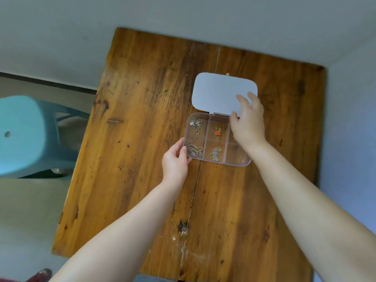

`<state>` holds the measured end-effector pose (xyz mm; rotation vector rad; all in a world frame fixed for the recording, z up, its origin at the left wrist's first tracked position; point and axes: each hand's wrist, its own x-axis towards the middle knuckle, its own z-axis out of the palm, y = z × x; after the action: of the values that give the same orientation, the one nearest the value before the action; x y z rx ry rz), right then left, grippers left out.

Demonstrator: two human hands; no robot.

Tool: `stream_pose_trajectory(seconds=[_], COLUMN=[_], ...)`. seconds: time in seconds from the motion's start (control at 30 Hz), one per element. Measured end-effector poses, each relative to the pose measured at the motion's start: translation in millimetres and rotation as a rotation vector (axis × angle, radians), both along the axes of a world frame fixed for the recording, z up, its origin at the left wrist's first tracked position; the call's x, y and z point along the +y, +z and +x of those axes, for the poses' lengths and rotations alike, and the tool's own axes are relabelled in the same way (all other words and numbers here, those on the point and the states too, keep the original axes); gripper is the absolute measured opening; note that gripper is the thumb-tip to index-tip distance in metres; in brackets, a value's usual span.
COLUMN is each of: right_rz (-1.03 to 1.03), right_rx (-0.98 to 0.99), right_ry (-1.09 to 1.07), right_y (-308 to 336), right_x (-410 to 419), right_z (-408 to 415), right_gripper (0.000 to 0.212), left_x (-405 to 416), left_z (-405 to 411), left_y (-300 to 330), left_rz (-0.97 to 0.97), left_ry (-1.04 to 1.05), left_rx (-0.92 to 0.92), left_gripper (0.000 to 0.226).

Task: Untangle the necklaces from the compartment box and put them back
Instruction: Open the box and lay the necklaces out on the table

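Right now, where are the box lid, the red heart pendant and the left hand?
Box lid [215, 90]: head view, on the bare middle of the opened white lid.
Red heart pendant [217, 132]: head view, on the red charm in the top middle compartment.
Left hand [175, 159]: head view, on the back of the hand.

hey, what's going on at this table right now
A person has a clear plastic compartment box open on a worn wooden table, its white lid flipped back. The left hand grips the box's near-left corner; the right hand rests at the lid hinge. Tangled necklaces, including one with a red heart pendant, sit in the compartments.
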<state>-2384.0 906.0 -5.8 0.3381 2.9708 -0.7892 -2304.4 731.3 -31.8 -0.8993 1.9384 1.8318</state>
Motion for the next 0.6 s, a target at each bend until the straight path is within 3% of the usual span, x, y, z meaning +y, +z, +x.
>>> stream_pose_trajectory(seconds=[0.07, 0.2, 0.47, 0.6], right_rz=[0.036, 0.2, 0.317, 0.221], right_rx=[0.121, -0.122, -0.061, -0.097], right_ry=[0.231, 0.465, 0.43, 0.375], right_y=[1.9, -16.1, -45.3, -38.3], right_x=[-29.1, -69.7, -75.2, -73.9], right_z=[4.4, -1.1, -7.0, -6.9], right_gripper=[0.027, 0.027, 0.019, 0.022], left_x=[-0.8, -1.6, -4.3, -6.0], left_z=[0.0, 0.1, 2.7, 2.1], left_y=[0.4, 1.0, -10.7, -13.0], left_rz=[0.007, 0.021, -0.032, -0.062], left_ry=[-0.003, -0.018, -0.063, -0.089], left_rx=[0.008, 0.024, 0.078, 0.097], left_gripper=[0.034, 0.034, 0.034, 0.033])
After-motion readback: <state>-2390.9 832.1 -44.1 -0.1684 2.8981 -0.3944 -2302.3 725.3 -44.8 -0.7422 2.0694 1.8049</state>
